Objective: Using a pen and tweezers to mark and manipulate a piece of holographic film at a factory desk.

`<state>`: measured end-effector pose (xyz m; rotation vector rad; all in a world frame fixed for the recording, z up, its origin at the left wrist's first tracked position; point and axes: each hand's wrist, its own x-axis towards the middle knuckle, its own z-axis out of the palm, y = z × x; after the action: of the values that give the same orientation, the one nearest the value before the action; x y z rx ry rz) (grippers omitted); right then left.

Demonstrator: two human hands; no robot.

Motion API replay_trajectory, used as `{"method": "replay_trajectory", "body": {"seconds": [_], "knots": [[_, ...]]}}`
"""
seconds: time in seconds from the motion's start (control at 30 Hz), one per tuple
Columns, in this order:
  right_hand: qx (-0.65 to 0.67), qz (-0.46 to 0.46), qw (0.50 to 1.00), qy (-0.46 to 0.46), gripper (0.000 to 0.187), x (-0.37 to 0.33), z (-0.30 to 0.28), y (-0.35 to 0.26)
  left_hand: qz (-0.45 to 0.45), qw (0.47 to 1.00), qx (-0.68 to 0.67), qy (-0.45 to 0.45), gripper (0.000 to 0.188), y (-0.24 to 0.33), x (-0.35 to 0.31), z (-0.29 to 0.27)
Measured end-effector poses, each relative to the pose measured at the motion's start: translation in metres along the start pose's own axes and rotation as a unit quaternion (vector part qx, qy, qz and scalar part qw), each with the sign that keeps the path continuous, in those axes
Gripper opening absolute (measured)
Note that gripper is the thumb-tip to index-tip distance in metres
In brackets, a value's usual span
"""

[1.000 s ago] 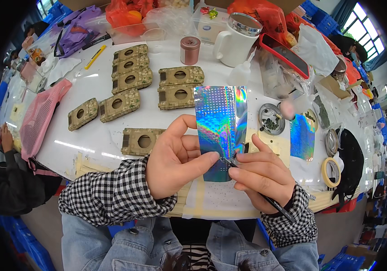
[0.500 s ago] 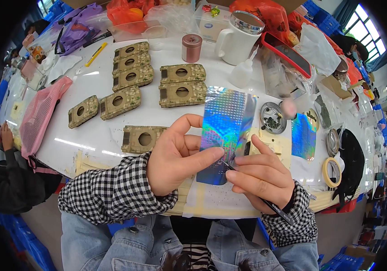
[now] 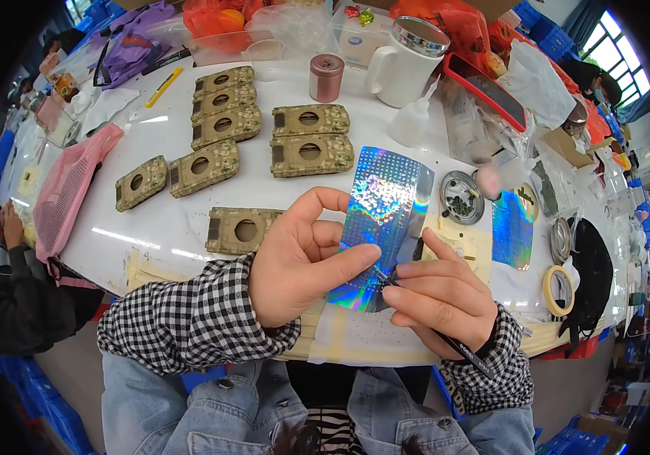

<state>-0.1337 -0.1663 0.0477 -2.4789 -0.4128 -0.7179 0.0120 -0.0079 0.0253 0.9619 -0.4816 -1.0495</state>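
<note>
I hold a shiny rainbow-coloured sheet (image 3: 389, 201) upright at the centre of the frame, pinched in my left hand (image 3: 294, 265): the thumb presses flat on its lower front, and the other fingers curl at its left edge. My right hand (image 3: 442, 296), right of centre, grips black tweezers (image 3: 461, 350) between its bent fingers, the dark handle slanting toward the lower right. Their tip meets the lower part of the sheet, just beside my left thumb; I cannot tell whether the points are spread or pressed together.

One camouflage hull (image 3: 224, 227) with a round opening lies just left of my left hand. Seven more camouflage hulls (image 3: 336, 155) sit in the upper left and upper middle. Right of the sheet is a round dish (image 3: 444, 199) of small dark bits, and a second shiny sheet (image 3: 512, 231) lies near it. A tape roll (image 3: 548, 292) rests farther right. Toward the top stand a pink canister (image 3: 326, 80), a white mug (image 3: 397, 80) and a squeeze bottle (image 3: 410, 123).
</note>
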Motion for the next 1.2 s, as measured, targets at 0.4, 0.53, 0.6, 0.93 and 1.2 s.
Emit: {"method": "replay_trajectory", "body": {"seconds": [0.4, 0.53, 0.6, 0.93, 1.2], "knots": [[0.001, -0.002, 1.000, -0.004, 0.034, 0.0006, 0.0001, 0.0003, 0.011, 1.000, 0.014, -0.011, 0.042, 0.0007, -0.0008, 0.0003], [0.001, -0.004, 1.000, -0.006, 0.034, 0.0003, -0.0005, 0.0004, 0.007, 1.000, 0.011, -0.012, 0.042, 0.0010, -0.0009, 0.0005], [0.000, -0.006, 1.000, -0.004, 0.034, 0.0000, 0.0003, 0.0008, 0.005, 1.000, 0.008, -0.011, 0.042, 0.0006, -0.0008, 0.0000], [0.062, 0.001, 0.998, -0.022, 0.028, -0.0010, -0.0010, -0.0019, 0.014, 1.000, 0.001, 0.005, 0.039, -0.0009, 0.0025, -0.0013], [0.042, 0.015, 0.999, -0.009, 0.024, -0.0019, -0.0031, -0.0034, 0.037, 0.999, 0.035, 0.006, 0.040, -0.0024, 0.0012, -0.0010]]}}
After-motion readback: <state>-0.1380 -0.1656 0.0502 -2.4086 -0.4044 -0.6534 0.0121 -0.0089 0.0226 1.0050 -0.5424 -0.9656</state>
